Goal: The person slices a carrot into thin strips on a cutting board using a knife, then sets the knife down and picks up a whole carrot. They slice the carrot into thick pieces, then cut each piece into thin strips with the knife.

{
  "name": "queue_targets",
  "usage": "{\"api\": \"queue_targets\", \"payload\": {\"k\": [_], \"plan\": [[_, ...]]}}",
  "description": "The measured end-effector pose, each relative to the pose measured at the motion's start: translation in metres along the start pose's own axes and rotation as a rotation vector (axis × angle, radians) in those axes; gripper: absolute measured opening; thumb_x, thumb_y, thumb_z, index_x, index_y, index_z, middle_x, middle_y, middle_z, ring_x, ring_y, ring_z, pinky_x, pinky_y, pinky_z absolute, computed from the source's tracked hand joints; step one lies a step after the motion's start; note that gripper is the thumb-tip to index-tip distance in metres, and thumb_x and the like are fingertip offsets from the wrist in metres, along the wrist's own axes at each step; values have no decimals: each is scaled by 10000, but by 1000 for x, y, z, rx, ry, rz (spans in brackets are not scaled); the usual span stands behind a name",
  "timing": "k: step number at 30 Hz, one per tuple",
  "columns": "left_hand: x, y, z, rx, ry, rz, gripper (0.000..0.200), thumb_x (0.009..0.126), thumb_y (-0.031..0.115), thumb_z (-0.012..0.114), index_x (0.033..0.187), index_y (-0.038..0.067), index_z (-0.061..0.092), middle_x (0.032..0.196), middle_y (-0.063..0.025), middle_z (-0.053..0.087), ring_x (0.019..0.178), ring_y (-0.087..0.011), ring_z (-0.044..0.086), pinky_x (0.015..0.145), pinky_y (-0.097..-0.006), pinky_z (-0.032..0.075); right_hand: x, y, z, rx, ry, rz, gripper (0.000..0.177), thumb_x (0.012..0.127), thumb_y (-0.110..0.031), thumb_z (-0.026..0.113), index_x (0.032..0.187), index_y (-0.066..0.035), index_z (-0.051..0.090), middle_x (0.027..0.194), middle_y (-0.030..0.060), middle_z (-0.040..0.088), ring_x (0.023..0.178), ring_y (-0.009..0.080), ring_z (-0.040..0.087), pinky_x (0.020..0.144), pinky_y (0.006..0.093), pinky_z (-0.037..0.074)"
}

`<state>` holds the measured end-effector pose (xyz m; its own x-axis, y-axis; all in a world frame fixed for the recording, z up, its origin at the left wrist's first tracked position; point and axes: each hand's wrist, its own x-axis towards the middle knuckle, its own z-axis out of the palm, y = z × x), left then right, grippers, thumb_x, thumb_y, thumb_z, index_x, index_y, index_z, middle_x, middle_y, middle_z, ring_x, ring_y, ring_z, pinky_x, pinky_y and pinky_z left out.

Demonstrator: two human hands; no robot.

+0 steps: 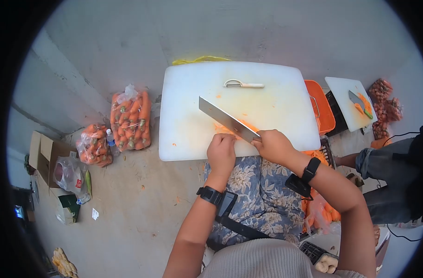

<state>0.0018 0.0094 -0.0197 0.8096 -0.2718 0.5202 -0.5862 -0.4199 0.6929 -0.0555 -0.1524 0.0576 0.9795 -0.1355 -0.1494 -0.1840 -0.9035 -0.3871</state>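
A large white cutting board point(188, 106) lies in front of me. My right hand point(277, 146) grips a cleaver point(223, 116) by its handle, with the broad blade slanting toward the far left across the board. Close to the blade's near side, my left hand point(221, 152) is closed with bent fingers on carrot at the board's front edge; the piece under the fingertips is mostly hidden. Cut carrot bits point(250, 126) show along both sides of the blade. Farther back on the board rests a white-handled peeler point(244, 85).
Bags of carrots point(130, 120) stand on the floor at left, beside an open cardboard box point(47, 155). An orange tub point(325, 111) is right of the board. A second cutting board point(345, 99) holds a knife and carrot shreds, near another person's leg point(382, 167).
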Motion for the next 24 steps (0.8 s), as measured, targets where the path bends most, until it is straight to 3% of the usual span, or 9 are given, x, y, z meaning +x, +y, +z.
{"api": "queue_targets", "payload": {"k": [5, 9, 10, 11, 13, 14, 15, 17, 24], "plan": [[3, -9, -4, -48, -14, -26, 157, 827, 23, 645, 980, 23, 681, 964, -129, 621, 874, -264, 625, 733, -349, 526, -12, -5, -16, 145, 100, 19, 298, 862, -256, 646, 909, 37, 663, 777, 243, 652, 741, 399, 639, 689, 450, 496], [21, -28, -35, 63, 175, -42, 266, 897, 50, 583, 1156, -14, 580, 1124, -153, 547, 977, -262, 596, 852, -347, 518, -20, -12, -20, 279, 29, 50, 313, 885, -266, 617, 901, 44, 657, 753, 228, 652, 732, 392, 638, 702, 447, 493], [30, -35, -41, -8, 259, -134, 245, 906, 71, 573, 1135, -16, 579, 1100, -158, 561, 976, -272, 596, 848, -354, 505, -21, -15, -19, 327, -43, 52, 325, 893, -277, 595, 913, 40, 662, 779, 233, 659, 766, 410, 638, 727, 461, 494], [40, -45, -46, -81, 341, -227, 228, 915, 93, 564, 1114, -18, 577, 1077, -163, 576, 974, -282, 595, 844, -361, 492, -20, -17, -16, 383, -89, 59, 328, 915, -275, 587, 902, 47, 648, 715, 200, 656, 644, 349, 648, 624, 429, 514], [60, -88, -54, -143, 385, -395, 217, 936, 114, 546, 1100, -26, 568, 1053, -143, 603, 940, -249, 608, 847, -348, 494, -15, -24, -11, 527, -157, 117, 324, 925, -270, 581, 899, 48, 640, 672, 169, 638, 568, 296, 628, 553, 400, 506], [66, -104, -55, -147, 376, -379, 217, 936, 114, 546, 1100, -26, 568, 1053, -143, 603, 940, -249, 608, 847, -348, 494, -12, -27, -7, 668, -246, 170, 320, 935, -265, 576, 896, 49, 631, 629, 139, 621, 492, 243, 607, 482, 370, 498], [69, -115, -57, -167, 359, -415, 214, 944, 122, 538, 1096, -26, 568, 1029, -135, 618, 916, -237, 613, 848, -345, 494, -10, -30, -2, 676, -231, 173, 320, 935, -265, 576, 896, 49, 631, 629, 139, 621, 492, 243, 607, 482, 370, 498], [70, -123, -52, -204, 389, -434, 183, 962, 105, 499, 1071, -20, 577, 962, -111, 653, 876, -202, 638, 841, -322, 507, 0, -34, 6, 690, -273, 146, 310, 949, -253, 563, 903, 49, 617, 579, 81, 573, 411, 158, 544, 394, 309, 461], [64, -108, -42, -173, 412, -374, 174, 949, 46, 477, 1074, -36, 567, 945, -113, 654, 871, -193, 658, 788, -281, 526, 7, -17, 6, 687, -264, 161, 325, 935, -265, 582, 901, 57, 612, 583, 79, 584, 414, 168, 548, 401, 313, 468]]}}
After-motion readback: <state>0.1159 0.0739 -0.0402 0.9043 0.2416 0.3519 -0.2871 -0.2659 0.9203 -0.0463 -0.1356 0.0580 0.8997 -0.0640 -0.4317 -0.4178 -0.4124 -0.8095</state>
